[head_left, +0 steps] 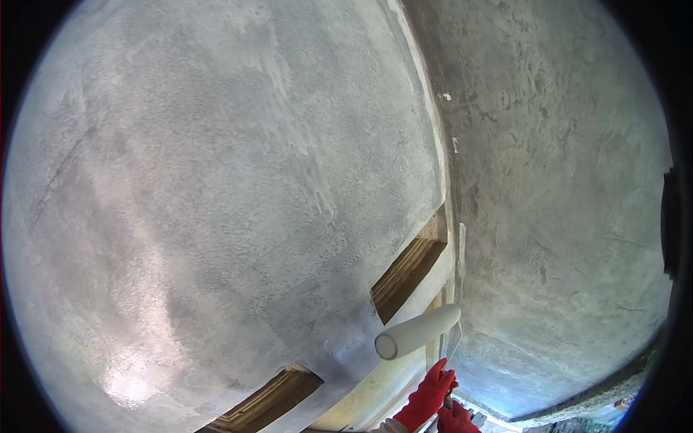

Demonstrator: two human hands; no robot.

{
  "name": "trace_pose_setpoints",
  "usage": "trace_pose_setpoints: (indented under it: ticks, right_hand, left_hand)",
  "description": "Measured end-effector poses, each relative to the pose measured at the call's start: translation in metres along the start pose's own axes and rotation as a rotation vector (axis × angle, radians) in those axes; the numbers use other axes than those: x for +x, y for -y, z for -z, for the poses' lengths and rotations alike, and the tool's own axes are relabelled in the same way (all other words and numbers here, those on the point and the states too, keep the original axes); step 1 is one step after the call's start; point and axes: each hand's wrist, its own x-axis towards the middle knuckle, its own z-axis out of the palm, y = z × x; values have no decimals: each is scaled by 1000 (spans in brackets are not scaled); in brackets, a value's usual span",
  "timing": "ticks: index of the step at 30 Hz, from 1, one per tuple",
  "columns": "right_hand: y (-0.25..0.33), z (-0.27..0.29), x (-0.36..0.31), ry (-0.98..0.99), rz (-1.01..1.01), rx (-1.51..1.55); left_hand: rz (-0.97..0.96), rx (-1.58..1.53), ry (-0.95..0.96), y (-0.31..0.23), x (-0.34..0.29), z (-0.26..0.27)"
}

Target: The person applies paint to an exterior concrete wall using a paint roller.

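A paint roller (419,332) with a long pale sleeve stands out ahead of my hands, just in front of the wall by a recessed opening. Its thin wire frame runs from the sleeve's right end down to the handle. My left hand (431,393), in a red glove, is closed around the upper part of the handle. Just below and to the right, my right hand (456,418), also red-gloved, is closed on the same handle, partly cut off by the lower edge. Whether the sleeve touches the wall I cannot tell.
A large grey coated surface (216,180) with wet, shiny patches fills the left. Two recessed openings (411,274) (271,397) with brownish inner faces break it. Rough concrete (556,216) meets it along a pale-edged corner at right. Some greenery shows at lower right.
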Motion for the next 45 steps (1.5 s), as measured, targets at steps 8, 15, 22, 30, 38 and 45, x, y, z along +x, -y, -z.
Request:
trace_pose_setpoints:
  ticks: [8, 15, 22, 30, 38, 45]
  right_hand:
    - [49, 41, 64, 248, -543, 1330]
    - [81, 69, 100, 186, -290, 1327]
    - [99, 83, 104, 145, -328, 1353]
    - [86, 60, 106, 136, -470, 1368]
    - [69, 70, 159, 179, -492, 1331]
    - [22, 27, 135, 404, -487, 1115]
  left_hand:
    - [-379, 206, -252, -41, -31, 1]
    - [-518, 309, -364, -15, -84, 43]
    - [-475, 242, -351, 1, -115, 63]
    - [-466, 161, -440, 39, -111, 77]
    - [-572, 59, -475, -21, -99, 53]
    - [-529, 131, -402, -7, -65, 44]
